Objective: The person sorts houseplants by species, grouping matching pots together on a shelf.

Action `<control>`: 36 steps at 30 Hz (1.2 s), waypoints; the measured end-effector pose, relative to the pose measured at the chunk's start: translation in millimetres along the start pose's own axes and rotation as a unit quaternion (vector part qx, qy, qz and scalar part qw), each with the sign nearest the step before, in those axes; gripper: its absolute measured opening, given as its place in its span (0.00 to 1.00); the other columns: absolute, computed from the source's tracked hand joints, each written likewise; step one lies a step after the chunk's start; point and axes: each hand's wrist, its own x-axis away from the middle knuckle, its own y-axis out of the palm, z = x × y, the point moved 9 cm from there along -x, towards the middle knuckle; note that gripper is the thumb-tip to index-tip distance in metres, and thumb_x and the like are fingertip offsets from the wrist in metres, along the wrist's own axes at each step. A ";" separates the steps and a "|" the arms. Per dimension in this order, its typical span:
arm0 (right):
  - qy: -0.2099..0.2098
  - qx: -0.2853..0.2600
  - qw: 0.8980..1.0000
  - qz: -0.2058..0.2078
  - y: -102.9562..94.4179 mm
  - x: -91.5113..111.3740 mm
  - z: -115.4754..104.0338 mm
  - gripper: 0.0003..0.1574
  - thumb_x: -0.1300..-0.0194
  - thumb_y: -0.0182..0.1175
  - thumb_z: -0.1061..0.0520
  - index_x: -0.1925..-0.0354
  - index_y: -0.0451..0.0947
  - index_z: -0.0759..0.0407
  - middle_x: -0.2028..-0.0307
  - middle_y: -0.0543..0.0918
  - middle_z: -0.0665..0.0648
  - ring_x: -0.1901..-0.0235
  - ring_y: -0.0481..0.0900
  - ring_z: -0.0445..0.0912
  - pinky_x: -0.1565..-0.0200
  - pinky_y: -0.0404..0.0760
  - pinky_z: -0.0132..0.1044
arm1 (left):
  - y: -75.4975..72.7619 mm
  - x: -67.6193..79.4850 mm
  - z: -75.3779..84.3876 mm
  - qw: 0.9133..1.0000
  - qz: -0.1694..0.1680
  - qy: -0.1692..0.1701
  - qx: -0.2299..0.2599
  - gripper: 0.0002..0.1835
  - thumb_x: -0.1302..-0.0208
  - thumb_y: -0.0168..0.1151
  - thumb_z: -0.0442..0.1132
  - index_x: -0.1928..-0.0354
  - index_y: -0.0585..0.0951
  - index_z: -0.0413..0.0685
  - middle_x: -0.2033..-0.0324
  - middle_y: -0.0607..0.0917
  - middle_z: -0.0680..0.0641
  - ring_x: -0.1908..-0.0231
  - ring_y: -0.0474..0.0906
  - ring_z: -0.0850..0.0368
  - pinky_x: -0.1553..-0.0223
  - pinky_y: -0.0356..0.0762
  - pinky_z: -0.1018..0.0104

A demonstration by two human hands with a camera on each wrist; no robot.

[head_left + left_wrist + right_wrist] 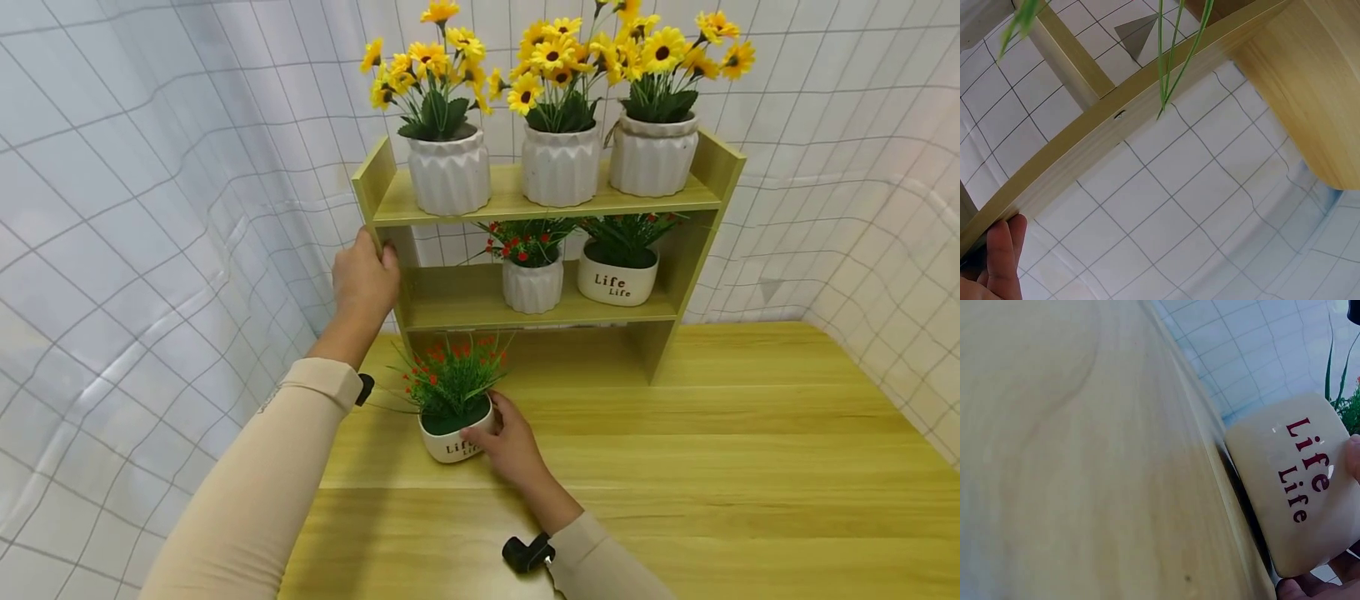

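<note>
My left hand (365, 279) grips the left side panel of a small wooden shelf (457, 312) between its top and middle boards. In the left wrist view, fingers (1002, 259) curl round the panel's edge (1079, 137). With thumb and fingers, my right hand (517, 442) holds an oval cream pot (438, 446) marked "Life Life", holding green grass (453, 387) and small red flowers. The pot is in front of the shelf's lower left; whether its base touches the table I cannot tell. The right wrist view shows the lettered pot (1272, 481) close up.
Three white ribbed pots (450, 175) of yellow flowers stand on the top board. On the middle board are a white ribbed pot (532, 286) with red flowers and another "Life" pot (618, 279). The shelf stands on a wooden table (750, 467), before gridded white curtains (825, 125).
</note>
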 end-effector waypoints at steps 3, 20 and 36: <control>0.009 0.018 1.000 -0.003 0.3 -0.7 2.0 0.49 0.39 0.72 0.53 0.28 0.59 0.63 0.39 0.76 0.65 0.41 0.76 0.55 0.45 0.77 0.49 | -0.8 -0.2 0.3 1.000 -0.001 0.002 0.004 0.15 0.25 0.47 0.43 0.55 0.73 0.36 0.61 0.83 0.28 0.56 0.79 0.28 0.58 0.75 0.39; -0.031 0.079 0.996 0.015 6.2 -4.9 -2.2 0.50 0.47 0.76 0.55 0.33 0.63 0.64 0.42 0.76 0.63 0.43 0.75 0.57 0.43 0.73 0.53 | 0.3 0.1 0.0 1.000 -0.001 0.003 -0.001 0.14 0.25 0.48 0.43 0.56 0.73 0.36 0.62 0.83 0.29 0.57 0.80 0.28 0.60 0.76 0.40; -0.009 -0.011 0.998 0.060 -24.0 14.8 -37.0 0.54 0.49 0.79 0.54 0.31 0.61 0.60 0.35 0.70 0.62 0.34 0.69 0.56 0.40 0.73 0.48 | -0.1 -0.9 -0.9 1.000 0.003 0.010 0.004 0.15 0.25 0.47 0.43 0.55 0.74 0.35 0.61 0.83 0.28 0.57 0.81 0.29 0.61 0.77 0.40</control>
